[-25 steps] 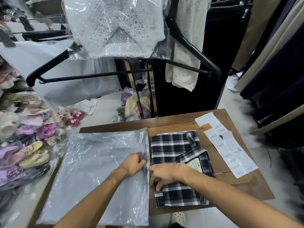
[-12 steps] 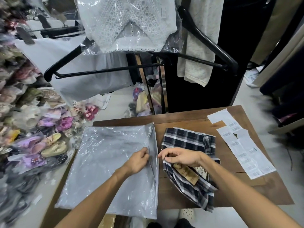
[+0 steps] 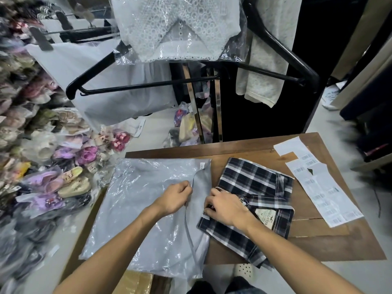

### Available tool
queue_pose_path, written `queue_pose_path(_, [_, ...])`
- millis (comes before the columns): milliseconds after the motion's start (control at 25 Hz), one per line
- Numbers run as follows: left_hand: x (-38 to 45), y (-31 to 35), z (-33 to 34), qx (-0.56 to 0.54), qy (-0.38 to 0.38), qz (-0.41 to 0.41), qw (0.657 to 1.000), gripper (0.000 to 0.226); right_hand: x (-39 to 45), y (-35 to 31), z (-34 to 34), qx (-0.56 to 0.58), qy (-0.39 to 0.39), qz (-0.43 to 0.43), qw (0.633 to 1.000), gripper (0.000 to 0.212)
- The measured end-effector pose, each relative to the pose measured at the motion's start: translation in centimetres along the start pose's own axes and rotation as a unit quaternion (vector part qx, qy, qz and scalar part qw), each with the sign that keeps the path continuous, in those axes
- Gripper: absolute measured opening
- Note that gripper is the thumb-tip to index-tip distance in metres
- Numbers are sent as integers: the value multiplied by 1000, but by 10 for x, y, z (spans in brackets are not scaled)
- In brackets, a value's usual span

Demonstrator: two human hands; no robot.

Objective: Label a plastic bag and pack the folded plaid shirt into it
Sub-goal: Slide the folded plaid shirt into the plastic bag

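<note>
The packing is under way but the shirt is not in yet. The left hand (image 3: 177, 197) pinches the upper layer of the plastic bag (image 3: 135, 209) at its open edge and lifts it, so a mouth gapes just to the right of that pinch. A small white label (image 3: 202, 165) sits on the bag near its far corner, beyond the left hand, so the labelling step looks done, though the print is too small to read. The right hand (image 3: 224, 209) is closed on the near-left edge of the folded plaid shirt (image 3: 252, 196), fingers curled over the fabric, just beside the bag's mouth. The shirt lies on the wooden table (image 3: 318, 247), stretching away to the right of that grip, with its left corner touching or just overlapping the bag's edge; a cardboard tag shows beside the wrist. Strips of spare barcode stickers (image 3: 318, 183) lie well to the right. What is left, as I judge it: slide the shirt fully through the opening and close the bag.
</note>
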State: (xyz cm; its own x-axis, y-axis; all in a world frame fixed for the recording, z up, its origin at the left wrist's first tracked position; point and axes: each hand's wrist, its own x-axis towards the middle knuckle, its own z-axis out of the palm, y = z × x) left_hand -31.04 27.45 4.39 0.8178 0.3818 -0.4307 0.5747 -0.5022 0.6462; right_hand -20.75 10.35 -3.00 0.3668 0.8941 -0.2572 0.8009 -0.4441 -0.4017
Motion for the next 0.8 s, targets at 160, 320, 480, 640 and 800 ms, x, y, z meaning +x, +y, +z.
queue_pose_path(160, [-7,0,-21,24,97,57,993,31,-3,0,3,-8,15,0,1000,25])
queue_pose_path(320, [-4,-11,-25,31,124,59,990,31,-9,-4,11,-43,55,-2,998,24])
queue_pose_path(480, [4,-9,-5,54,25,73,996,27,-13,-1,2,171,62,35,983,32])
queue_pose_path(640, [15,-5,14,84,6,79,993,26,-1,40,-25,165,219,192,942,49])
queue_pose_path(800, [21,-2,19,99,8,66,993,24,18,97,-62,83,95,330,936,79])
